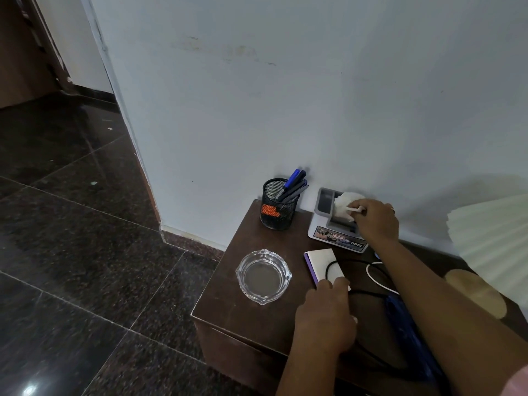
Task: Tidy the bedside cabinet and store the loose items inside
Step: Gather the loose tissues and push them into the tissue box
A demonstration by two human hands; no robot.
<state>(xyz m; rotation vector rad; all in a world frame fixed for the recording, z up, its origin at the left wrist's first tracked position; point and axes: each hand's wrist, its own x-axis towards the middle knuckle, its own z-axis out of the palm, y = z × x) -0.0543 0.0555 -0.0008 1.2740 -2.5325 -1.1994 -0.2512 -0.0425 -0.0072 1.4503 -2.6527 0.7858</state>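
Observation:
The dark wooden bedside cabinet (pixel 251 315) stands against the wall. At its back, my right hand (pixel 375 221) pinches a crumpled white tissue (pixel 344 205) that lies in a grey desk organiser (pixel 325 202) with an OPEL label. My left hand (pixel 325 315) rests on the near edge of a white notepad with a purple spine (pixel 320 262). A black cable (pixel 354 262) loops over the notepad, and a white cable (pixel 371 277) lies beside it.
A glass ashtray (pixel 263 277) sits front left on the top. A black mesh pen holder (pixel 278 204) with several pens stands at the back left. A pleated lampshade (pixel 491 232) and round lamp base (pixel 477 292) stand at right; a blue item (pixel 405 324) lies under my forearm.

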